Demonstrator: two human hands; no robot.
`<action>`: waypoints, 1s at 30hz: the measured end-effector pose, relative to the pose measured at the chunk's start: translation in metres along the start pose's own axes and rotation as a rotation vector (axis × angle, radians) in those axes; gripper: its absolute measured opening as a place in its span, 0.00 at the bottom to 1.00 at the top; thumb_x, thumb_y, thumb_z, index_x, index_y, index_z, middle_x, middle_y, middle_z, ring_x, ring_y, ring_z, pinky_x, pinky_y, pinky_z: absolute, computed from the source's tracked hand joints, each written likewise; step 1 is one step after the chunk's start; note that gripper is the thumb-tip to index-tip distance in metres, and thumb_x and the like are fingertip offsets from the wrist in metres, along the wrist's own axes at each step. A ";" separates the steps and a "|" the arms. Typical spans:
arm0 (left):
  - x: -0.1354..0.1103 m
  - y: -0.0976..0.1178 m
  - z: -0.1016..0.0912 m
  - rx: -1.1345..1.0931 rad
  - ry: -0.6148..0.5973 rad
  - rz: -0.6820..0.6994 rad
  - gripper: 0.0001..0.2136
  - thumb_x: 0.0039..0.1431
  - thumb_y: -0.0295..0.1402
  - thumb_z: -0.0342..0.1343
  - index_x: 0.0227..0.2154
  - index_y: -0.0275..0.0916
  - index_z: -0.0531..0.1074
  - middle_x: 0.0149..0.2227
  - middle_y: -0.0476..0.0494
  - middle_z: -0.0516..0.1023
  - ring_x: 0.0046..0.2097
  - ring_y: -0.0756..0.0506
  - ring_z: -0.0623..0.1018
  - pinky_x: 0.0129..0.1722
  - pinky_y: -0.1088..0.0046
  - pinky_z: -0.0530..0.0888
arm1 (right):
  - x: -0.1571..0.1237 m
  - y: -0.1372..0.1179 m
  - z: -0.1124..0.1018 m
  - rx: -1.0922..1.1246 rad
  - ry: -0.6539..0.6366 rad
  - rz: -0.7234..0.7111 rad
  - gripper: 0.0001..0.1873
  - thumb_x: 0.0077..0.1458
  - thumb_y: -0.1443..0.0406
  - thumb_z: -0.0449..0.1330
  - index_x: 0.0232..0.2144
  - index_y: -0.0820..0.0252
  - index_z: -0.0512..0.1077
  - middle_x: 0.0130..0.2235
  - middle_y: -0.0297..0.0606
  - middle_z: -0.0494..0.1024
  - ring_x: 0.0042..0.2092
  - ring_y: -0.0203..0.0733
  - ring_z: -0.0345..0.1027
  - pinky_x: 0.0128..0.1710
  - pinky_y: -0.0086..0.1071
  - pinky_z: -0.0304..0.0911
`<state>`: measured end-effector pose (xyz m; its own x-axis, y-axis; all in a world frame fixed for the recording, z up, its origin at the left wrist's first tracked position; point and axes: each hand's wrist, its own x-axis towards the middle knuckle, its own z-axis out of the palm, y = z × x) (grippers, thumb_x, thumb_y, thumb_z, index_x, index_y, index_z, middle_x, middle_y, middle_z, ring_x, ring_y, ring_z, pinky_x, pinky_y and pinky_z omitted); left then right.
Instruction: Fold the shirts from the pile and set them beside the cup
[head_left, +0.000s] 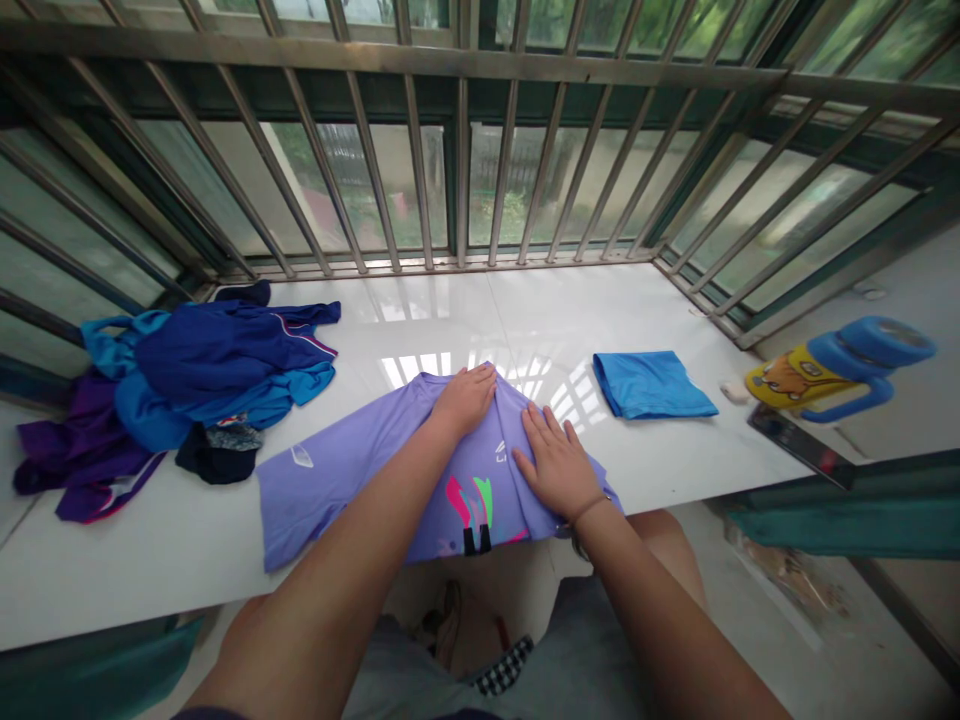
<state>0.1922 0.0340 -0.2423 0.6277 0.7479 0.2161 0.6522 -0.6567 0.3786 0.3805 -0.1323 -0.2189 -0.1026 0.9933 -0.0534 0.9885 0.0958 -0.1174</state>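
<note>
A lavender T-shirt (375,440) lies on the white ledge in front of me, its lower part hanging at the near edge. One sleeve points left, and a pink and green print shows on the front. My left hand (466,398) rests on the shirt's far edge near the collar, fingers stretched and close together. On the shirt's right side my right hand (559,462) lies flat with fingers spread, over a folded-in part. Farther right sits a folded blue garment (652,384), apart from both hands.
A heap of blue and purple clothes (217,365) fills the ledge's left side. At the right end stand a yellow and blue bottle (832,365) and a dark phone (799,445). Metal window bars (461,170) border the white ledge (420,310) at the back.
</note>
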 end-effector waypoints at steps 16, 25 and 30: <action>0.018 0.004 -0.005 0.053 0.066 0.001 0.19 0.75 0.33 0.51 0.62 0.43 0.79 0.68 0.36 0.78 0.71 0.35 0.74 0.73 0.45 0.66 | 0.065 0.017 -0.037 0.061 0.070 0.180 0.23 0.75 0.57 0.53 0.61 0.62 0.76 0.60 0.55 0.79 0.59 0.57 0.72 0.59 0.45 0.68; -0.053 -0.033 -0.069 0.315 0.307 -0.588 0.16 0.71 0.35 0.56 0.57 0.38 0.78 0.60 0.27 0.79 0.61 0.27 0.76 0.58 0.46 0.77 | 0.114 0.003 -0.044 0.102 -0.030 0.136 0.15 0.74 0.58 0.60 0.51 0.63 0.79 0.52 0.51 0.83 0.54 0.53 0.76 0.53 0.38 0.66; -0.091 -0.073 -0.087 0.334 0.103 -0.644 0.10 0.73 0.40 0.56 0.42 0.42 0.80 0.52 0.32 0.80 0.56 0.30 0.77 0.53 0.52 0.77 | 0.108 0.002 -0.039 0.113 -0.057 0.159 0.13 0.76 0.60 0.57 0.49 0.62 0.78 0.51 0.50 0.84 0.53 0.51 0.77 0.51 0.36 0.65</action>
<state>0.0504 0.0225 -0.2117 0.0436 0.9902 0.1326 0.9837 -0.0658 0.1676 0.3753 -0.0223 -0.1858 0.0444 0.9898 -0.1354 0.9743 -0.0729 -0.2134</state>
